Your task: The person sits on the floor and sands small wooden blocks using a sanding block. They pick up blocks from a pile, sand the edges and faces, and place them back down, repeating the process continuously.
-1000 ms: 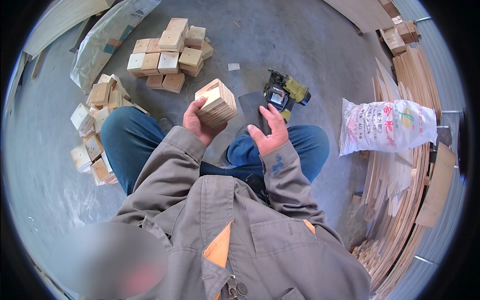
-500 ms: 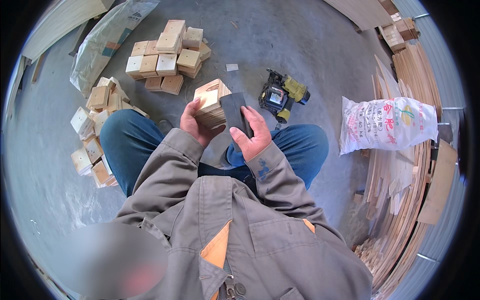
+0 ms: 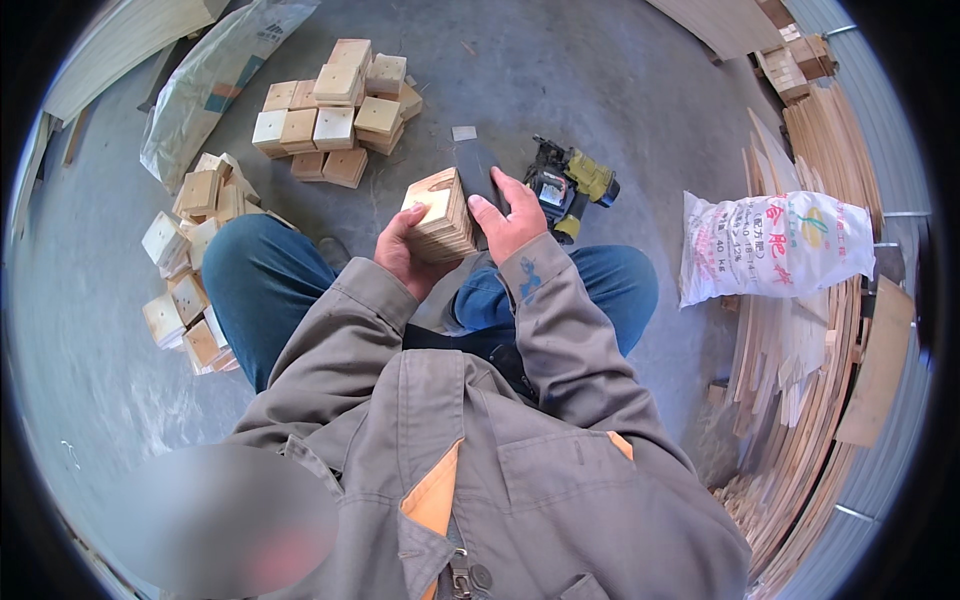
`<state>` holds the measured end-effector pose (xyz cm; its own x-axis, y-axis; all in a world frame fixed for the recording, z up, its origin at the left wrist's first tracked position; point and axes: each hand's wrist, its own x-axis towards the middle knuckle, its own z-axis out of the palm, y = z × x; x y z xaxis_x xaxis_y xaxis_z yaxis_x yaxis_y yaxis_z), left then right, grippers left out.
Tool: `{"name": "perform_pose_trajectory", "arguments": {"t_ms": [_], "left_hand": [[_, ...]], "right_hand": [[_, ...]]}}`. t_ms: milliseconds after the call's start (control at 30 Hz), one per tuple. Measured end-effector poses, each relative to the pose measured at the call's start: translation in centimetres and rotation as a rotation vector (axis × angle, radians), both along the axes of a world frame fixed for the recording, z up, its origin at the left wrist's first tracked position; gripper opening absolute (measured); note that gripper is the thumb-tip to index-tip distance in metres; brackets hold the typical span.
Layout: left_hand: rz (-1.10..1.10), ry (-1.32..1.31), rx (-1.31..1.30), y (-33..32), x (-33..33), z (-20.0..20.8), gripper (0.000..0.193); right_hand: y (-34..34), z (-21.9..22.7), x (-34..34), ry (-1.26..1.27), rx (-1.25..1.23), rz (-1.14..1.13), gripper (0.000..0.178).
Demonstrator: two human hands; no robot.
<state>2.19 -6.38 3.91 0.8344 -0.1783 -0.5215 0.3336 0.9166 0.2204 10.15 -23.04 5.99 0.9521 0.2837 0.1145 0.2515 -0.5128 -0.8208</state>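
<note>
Above my lap, my left hand (image 3: 408,258) grips a plywood block (image 3: 436,212) with pale square top and layered sides. Its thumb lies on the block's near left edge, and the other fingers curl underneath. My right hand (image 3: 514,218) is closed on a flat, dark grey sanding block (image 3: 476,163), fingers along its right edge. The sanding block lies against the right side of the plywood block and sticks out beyond its far end. Part of the sanding block is hidden behind my right hand.
Stacks of wooden blocks (image 3: 335,125) stand ahead, with another pile (image 3: 185,255) beside my left knee. A yellow-green and black nail gun (image 3: 572,190) lies beyond my right knee. At far right, a white printed sack (image 3: 775,250) rests on long wood strips (image 3: 790,400).
My right hand has slid the sanding block forward, away from me, along the plywood block's side. My left hand and the plywood block have shifted slightly right and nearer.
</note>
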Motion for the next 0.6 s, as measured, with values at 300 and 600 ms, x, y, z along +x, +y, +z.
{"name": "perform_pose_trajectory", "arguments": {"t_ms": [300, 600], "left_hand": [[0.19, 0.014, -0.027, 1.6, 0.7, -1.5, 0.063], [0.086, 0.024, -0.016, 0.8, 0.0, -0.2, 0.062]], "right_hand": [[0.8, 2.4, -7.3, -0.31, -0.008, 0.221, 0.06], [1.6, 0.9, -0.5, -0.136, -0.052, 0.062, 0.055]]}}
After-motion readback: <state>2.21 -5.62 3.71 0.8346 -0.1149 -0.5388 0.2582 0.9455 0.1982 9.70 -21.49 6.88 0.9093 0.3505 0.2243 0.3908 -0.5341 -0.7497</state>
